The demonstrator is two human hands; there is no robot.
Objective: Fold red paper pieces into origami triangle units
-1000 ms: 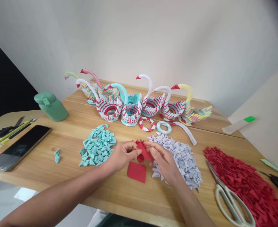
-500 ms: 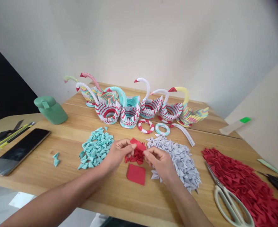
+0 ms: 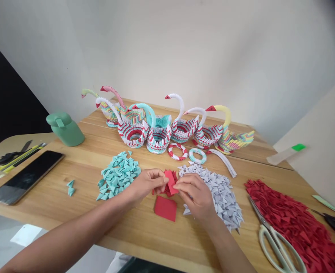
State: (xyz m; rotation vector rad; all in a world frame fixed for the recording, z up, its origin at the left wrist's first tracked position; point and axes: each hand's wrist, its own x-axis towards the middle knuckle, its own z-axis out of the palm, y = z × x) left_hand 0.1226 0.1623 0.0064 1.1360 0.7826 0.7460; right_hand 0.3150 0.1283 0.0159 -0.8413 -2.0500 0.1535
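A narrow red paper strip (image 3: 171,182) is held between both hands at the middle of the table. My left hand (image 3: 151,182) pinches its left edge with thumb and finger. On the strip's lower right side, my right hand (image 3: 194,191) is closed in a pinch. Behind the strip lies a small heap of red folded pieces (image 3: 167,190), partly hidden by the hands. Nearer to me rests a flat stack of red paper (image 3: 165,208). Teal folded pieces (image 3: 118,176) lie left of my left hand, and pale grey ones (image 3: 220,193) lie beside and beyond my right hand.
Several folded-paper swans (image 3: 159,138) stand at the back, with two paper rings (image 3: 177,152) before them. A green bottle (image 3: 67,129) and a phone (image 3: 26,177) are at left. Scissors (image 3: 269,229) and a large red pile (image 3: 292,223) lie at right.
The red paper has turned from lying across to a steeper slant and shows as a narrower strip. Both hands still pinch it. The view has shifted slightly.
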